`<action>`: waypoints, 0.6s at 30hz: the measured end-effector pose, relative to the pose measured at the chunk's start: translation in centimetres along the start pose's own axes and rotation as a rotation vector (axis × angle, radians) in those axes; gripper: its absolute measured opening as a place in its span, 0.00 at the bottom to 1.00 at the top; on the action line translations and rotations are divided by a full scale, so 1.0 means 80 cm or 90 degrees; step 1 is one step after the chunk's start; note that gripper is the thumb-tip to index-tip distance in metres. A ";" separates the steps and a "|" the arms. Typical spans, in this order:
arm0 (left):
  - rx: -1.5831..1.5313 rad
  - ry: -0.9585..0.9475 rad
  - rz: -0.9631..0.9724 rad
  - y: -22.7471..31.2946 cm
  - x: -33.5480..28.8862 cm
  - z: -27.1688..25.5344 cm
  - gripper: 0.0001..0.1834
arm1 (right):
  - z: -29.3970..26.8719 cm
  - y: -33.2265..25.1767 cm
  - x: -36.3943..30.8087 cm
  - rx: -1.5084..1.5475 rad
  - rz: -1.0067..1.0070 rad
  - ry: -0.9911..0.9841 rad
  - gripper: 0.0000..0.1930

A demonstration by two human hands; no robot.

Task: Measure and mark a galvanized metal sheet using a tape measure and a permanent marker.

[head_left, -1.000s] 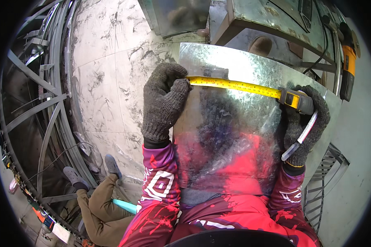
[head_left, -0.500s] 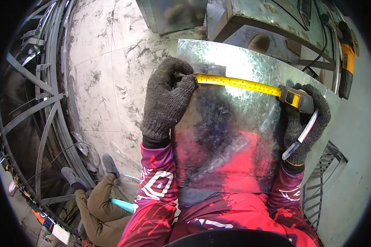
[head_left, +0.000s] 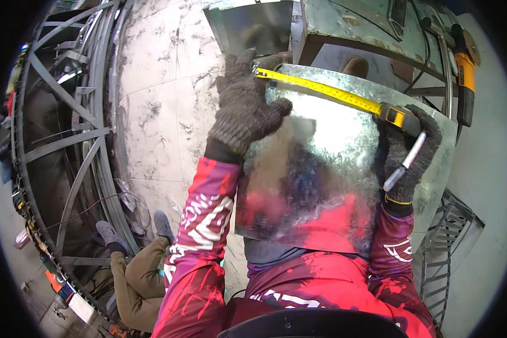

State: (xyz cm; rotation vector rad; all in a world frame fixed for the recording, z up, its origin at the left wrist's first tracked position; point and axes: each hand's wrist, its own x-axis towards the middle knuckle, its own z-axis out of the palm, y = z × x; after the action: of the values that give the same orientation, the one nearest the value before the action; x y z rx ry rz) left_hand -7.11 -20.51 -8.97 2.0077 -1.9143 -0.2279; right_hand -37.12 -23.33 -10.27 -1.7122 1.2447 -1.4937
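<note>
A sheet of shiny galvanized metal [head_left: 327, 127] lies in front of me, its near edge at my lap, with dark smudges and reflections on it. Across its far part stretches the yellow blade of a tape measure [head_left: 321, 94]. My left hand [head_left: 245, 101], in a dark knitted glove, is open at the sheet's far left corner. Its fingers are spread, and the blade's hooked end lies beside them, not pinched. My right hand [head_left: 414, 149], gloved too, grips the tape's black and yellow case at the sheet's right side. A slim white pen [head_left: 405, 160] with a clear cap is also held in its fingers.
Long metal profiles and a curved frame [head_left: 67, 135] fill the left side. A person's legs [head_left: 135, 281] are at lower left. Beyond the sheet stand a metal bench [head_left: 366, 34] and a bent metal piece [head_left: 253, 28]. An orange angle grinder [head_left: 466, 73] hangs at right, above a slatted metal frame [head_left: 442, 248].
My left hand has let go of the tape's end, opened its fingers and moved farther away. The blade's end has shifted up and left. My right hand keeps the case and pen.
</note>
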 end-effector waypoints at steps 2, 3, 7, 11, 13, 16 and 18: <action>-0.014 -0.045 -0.044 0.000 0.008 0.000 0.43 | 0.007 -0.009 -0.004 0.088 0.114 0.017 0.30; 0.023 -0.028 -0.052 0.002 0.010 0.004 0.44 | 0.004 0.000 -0.001 0.088 0.058 0.020 0.29; 0.021 -0.020 -0.061 0.004 -0.033 0.005 0.47 | 0.011 0.001 -0.005 0.051 0.094 0.079 0.30; 0.010 -0.030 -0.151 0.011 -0.037 0.011 0.50 | 0.005 0.008 -0.008 0.035 0.045 0.036 0.32; 0.042 -0.004 -0.175 0.018 -0.015 0.009 0.48 | 0.000 0.021 -0.008 0.052 0.032 0.029 0.31; 0.032 -0.089 -0.228 0.025 -0.002 0.011 0.51 | 0.003 0.021 -0.009 0.083 -0.002 0.034 0.30; 0.018 -0.112 -0.224 0.027 -0.015 0.019 0.51 | -0.002 0.017 -0.006 0.012 -0.003 0.041 0.30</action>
State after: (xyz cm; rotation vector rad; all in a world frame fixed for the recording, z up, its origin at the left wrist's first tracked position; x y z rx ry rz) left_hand -9.72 -19.55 -9.73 2.4061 -1.6526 -0.4829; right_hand -37.60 -23.46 -11.59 -1.6681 1.2566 -1.5697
